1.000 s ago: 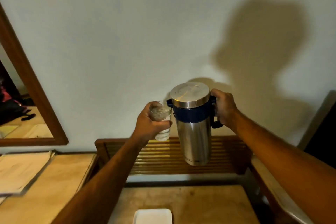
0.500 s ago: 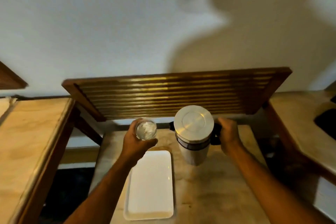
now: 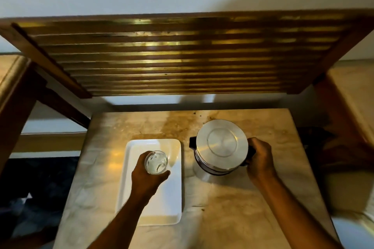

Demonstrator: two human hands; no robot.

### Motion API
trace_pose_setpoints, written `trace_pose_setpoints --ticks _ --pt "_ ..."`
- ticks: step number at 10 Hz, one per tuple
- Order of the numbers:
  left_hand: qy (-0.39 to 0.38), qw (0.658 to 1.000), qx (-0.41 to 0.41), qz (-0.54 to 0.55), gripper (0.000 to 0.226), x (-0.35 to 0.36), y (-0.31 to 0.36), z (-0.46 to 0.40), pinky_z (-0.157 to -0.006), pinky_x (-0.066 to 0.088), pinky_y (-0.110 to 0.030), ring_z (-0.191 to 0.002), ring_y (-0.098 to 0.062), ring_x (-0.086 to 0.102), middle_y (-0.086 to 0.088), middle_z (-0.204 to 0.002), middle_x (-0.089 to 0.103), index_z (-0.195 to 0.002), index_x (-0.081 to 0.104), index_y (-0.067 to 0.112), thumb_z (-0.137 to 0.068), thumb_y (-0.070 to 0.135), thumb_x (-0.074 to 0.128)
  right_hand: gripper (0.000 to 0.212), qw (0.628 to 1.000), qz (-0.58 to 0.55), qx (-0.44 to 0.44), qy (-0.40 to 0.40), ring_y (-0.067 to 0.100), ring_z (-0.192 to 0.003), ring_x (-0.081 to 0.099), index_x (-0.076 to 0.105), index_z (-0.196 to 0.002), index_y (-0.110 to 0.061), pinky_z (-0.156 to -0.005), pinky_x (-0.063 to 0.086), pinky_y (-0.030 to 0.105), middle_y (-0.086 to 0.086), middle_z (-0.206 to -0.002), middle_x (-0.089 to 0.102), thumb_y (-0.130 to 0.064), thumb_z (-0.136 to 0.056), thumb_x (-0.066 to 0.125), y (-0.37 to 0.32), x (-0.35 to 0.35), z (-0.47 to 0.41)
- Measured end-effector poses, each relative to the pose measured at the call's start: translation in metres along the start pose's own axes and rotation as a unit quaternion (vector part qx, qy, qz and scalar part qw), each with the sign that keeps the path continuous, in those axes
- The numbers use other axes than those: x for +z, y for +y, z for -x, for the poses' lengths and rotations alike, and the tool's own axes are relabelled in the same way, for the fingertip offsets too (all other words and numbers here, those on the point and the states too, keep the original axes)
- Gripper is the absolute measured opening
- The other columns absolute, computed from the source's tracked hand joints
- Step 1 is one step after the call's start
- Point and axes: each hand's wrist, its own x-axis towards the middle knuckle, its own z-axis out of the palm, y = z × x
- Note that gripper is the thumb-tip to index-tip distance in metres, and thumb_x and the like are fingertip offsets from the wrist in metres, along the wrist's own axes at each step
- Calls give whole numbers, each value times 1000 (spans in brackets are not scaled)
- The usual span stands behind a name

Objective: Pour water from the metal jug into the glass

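- Table (image 3: 232, 218): pale marbled top, holds everything for the job. Front edge and near corners cut off by the frame.
- Slatted wooden rack (image 3: 182, 54) stands behind the table, against the wall. What's beneath it is in shadow, can't read it.
- Tray (image 3: 172, 204): white, rectangular, lies flat on the table's left half. Left forearm crosses its near part.
- Jug (image 3: 222, 143): metal w/ dark band, on the table's right half, just beside the tray, upright. Seen from almost straight above, so mostly lid shows; body, base and fill level hidden. Prob. heavy if full, rigid, smooth steel = slippery on the wall. Best taken by the dark side handle, not the body. Small dark spout nub points left, toward the glass.
- Right hand (image 3: 261, 159): curled round the jug's handle on its right side, fingers closed on it. The handle itself mostly covered by the hand.
- Left hand (image 3: 147, 176): wrapped around the glass from the near side, over the tray.
- Glass (image 3: 156, 162): clear, small, light, fragile; wet sides would be slick, so grip low around the wall, rim left free. Can't tell whether its base touches the tray or hangs just above. Glints inside suggest some water, but amt unclear from this angle.
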Motion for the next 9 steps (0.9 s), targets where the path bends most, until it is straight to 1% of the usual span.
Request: trace_pose_setpoints --ticks 1,2,3,4,5,6,7,8,9 --pt "16 1000 6 -10 79 3 -10 4 -90 56 -45 -108 -26 65 8 -112 69 -115 60 33 -42 29 91 30 999 14 -13 -26 9 -40 53 60 -43 -18 -33 40 16 -8 -41 57 -18 -70 48 2 1 -2" --pt "30 1000 4 -3 74 7 -15 5 -85 56 -42 -104 -22 64 20 -107 67 -106 58 51 -43 31 92 34 998 19 -26 -47 7 -41 56 63 -43 -21 -31 42 18 -9 -42 59 -18 -72 46 3 2 -3" --pt "35 999 0 -7 78 10 -19 3 -82 59 -49 -100 -14 64 22 -105 67 -101 54 61 -48 22 97 39 997 30 -44 -56 4 -39 53 64 -42 -23 -31 40 16 -10 -40 58 -15 -75 45 4 2 -3" --pt "37 999 9 -16 81 14 -24 3 -82 56 -38 -98 6 61 32 -101 66 -100 53 64 -53 16 98 56 995 39 -61 -70 -1 -36 47 61 -38 -27 -32 37 12 -13 -36 53 -1 -84 42 7 1 -2" --pt "36 999 11 -17 80 15 -27 3 -83 49 -29 -98 11 60 36 -101 65 -102 54 61 -53 17 99 62 993 45 -74 -74 -2 -36 47 61 -38 -28 -32 37 12 -13 -36 53 5 -88 41 9 -1 -2" --pt "14 1000 5 -16 94 8 -20 6 -93 51 -33 -113 -11 58 23 -123 61 -125 53 44 -47 27 103 45 993 53 -70 -80 -1 -34 46 61 -38 -27 -32 39 12 -13 -36 52 -9 -76 45 3 0 1" --pt "-36 999 -16 -27 129 -10 7 15 -108 46 -46 -139 -23 43 3 -155 42 -151 35 23 -42 33 103 39 989 95 -37 -105 5 -39 54 65 -44 -25 -34 44 16 -8 -40 59 -13 -78 50 -9 -5 3" --pt "-51 995 29 -81 125 -39 63 20 -111 44 -49 -144 -30 39 -5 -162 35 -154 30 21 -52 57 93 45 978 178 14 -106 12 -51 61 67 -55 -21 -40 47 14 -6 -55 67 0 -93 55 -34 -8 5" --pt "-27 981 116 -153 111 -66 135 23 -114 37 -48 -146 -32 38 -10 -162 35 -155 29 18 -67 71 70 18 969 230 5 -91 14 -79 66 71 -84 -22 -65 52 20 7 -93 72 -11 -96 63 -65 -2 17"
